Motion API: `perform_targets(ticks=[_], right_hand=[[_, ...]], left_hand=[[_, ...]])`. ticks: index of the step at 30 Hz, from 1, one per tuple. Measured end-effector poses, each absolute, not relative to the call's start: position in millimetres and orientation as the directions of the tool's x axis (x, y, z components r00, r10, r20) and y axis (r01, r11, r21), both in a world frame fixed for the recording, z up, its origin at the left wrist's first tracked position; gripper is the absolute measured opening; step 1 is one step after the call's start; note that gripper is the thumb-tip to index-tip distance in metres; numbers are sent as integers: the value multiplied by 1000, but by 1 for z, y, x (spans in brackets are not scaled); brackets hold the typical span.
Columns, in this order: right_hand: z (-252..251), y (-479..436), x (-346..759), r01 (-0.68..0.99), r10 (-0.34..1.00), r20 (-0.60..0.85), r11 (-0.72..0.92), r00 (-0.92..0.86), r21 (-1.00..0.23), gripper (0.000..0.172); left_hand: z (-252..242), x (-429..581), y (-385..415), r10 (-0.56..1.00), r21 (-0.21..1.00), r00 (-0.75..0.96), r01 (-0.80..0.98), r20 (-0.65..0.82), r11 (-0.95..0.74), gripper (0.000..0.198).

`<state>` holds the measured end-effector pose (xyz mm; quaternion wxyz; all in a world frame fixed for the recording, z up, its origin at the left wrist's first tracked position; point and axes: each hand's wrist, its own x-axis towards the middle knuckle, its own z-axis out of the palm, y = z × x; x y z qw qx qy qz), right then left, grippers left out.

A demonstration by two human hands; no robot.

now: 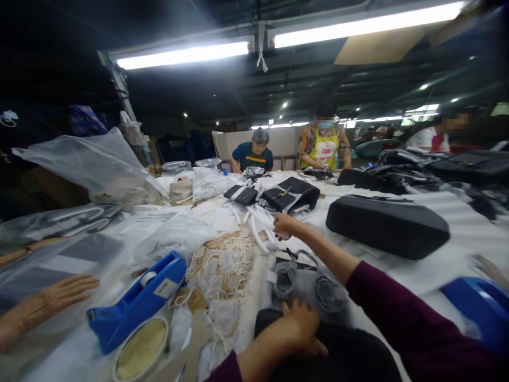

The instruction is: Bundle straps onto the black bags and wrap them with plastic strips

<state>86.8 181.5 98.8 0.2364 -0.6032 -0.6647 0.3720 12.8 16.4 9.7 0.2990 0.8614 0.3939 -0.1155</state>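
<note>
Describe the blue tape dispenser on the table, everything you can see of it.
The blue tape dispenser is a glossy blue plastic desktop type, set diagonally, its narrow end rising toward the tangle of cream cord. A pale roll of tape sits in its upper cradle, and a small white label is stuck on its side. It stands on the white-covered table, with a round, pale-rimmed disc just beyond its lower edge. No hand touches it.
</note>
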Motion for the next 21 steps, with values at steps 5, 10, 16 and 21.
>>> perform_targets(ticks=[5,10,16,21], right_hand=[[87,61,211,594,996,-79,-89,43,-800,27],[55,-86,315,722,935,181,-102,304,-685,30],[28,-172,367,829,894,189,-275,407,-487,28],[28,-153,359,825,936,63,-271,346,-495,24]], left_hand=[[40,8,12,562,397,664,747,-494,-534,56],[30,11,22,519,508,729,684,-446,-524,59],[25,7,27,461,578,786,616,-412,-535,54],[33,5,20,461,576,804,592,-374,-564,55]])
